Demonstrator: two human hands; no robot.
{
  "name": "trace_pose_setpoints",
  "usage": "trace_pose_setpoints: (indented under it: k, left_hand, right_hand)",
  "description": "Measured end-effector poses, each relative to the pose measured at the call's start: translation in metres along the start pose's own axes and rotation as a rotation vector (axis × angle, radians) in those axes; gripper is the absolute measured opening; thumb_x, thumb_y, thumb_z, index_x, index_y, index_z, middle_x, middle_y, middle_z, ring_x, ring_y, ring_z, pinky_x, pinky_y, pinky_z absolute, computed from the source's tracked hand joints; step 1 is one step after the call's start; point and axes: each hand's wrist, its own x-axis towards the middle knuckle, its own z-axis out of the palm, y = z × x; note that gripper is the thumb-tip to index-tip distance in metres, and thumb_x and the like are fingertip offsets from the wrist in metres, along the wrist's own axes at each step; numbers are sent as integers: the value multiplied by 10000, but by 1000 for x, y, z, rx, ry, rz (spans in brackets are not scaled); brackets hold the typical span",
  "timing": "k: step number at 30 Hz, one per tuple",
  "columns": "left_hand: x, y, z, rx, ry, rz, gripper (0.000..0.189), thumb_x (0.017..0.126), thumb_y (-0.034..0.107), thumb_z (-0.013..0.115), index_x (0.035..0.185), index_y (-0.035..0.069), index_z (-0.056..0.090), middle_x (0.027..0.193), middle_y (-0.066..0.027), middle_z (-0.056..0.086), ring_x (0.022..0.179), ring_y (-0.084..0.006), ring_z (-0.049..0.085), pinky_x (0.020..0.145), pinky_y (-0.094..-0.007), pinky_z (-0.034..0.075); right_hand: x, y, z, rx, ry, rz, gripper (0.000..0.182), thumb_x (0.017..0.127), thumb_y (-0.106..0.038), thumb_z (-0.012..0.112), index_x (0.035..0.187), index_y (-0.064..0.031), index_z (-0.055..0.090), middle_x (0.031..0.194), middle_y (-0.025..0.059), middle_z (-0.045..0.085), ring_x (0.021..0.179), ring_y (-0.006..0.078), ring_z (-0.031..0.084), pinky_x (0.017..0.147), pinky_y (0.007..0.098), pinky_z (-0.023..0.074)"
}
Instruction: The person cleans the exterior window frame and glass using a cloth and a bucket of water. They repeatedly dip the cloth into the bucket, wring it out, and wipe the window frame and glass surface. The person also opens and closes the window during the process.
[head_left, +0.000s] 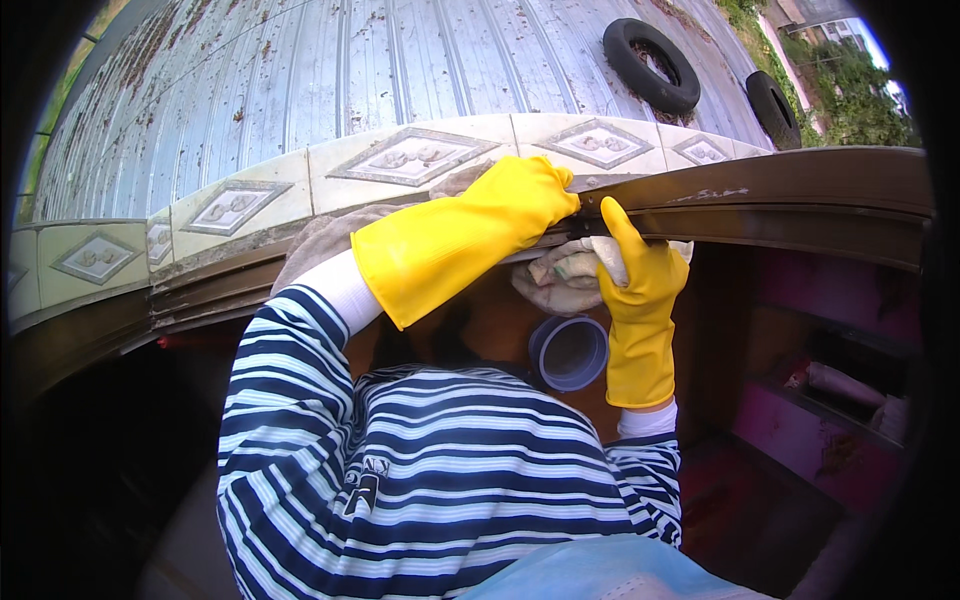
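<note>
Both my hands wear yellow rubber gloves at a brown window frame (705, 191). My left hand (536, 187) lies on the frame's track with its fingers curled at the edge of the upright sash part; whether something is pinched under them is hidden. Just right of it, my right hand (641, 274) grips a bunched, damp-looking pale cloth (559, 281) on the inner side of the frame. One finger of that hand points up against the frame. A second greyish cloth (319, 240) is draped over the track, partly behind my left forearm.
Below my right hand a purple-blue bucket (571, 354) stands on the brown floor. Outside the frame runs a tiled ledge (330, 180) with diamond patterns. Beyond it lies a corrugated metal roof (360, 67) with tyres (651, 66). An open drawer (847, 382) is at the right.
</note>
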Motion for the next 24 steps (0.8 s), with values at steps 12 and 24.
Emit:
trace_pose_setpoints:
  k: [12, 24]
  left_hand:
    - [6, -4, -2, 321, -89, 112, 338, 909, 161, 610, 1224, 90, 712, 1166, -187, 724, 1079, -398, 693, 923, -443, 559]
    - [14, -1, -1, 161, -139, -16, 293, 973, 259, 610, 1206, 110, 706, 1161, -170, 703, 1043, -390, 680, 908, -456, 542]
  right_hand:
    - [-1, -7, -1, -9, -71, 46, 342, 840, -343, 754, 1155, -215, 790, 1063, 68, 745, 1055, 346, 692, 1066, 541, 432]
    - [-2, -9, 1, -16, -57, 52, 333, 836, -316, 746, 1146, -204, 789, 1057, 71, 744, 1052, 355, 687, 1051, 547, 431]
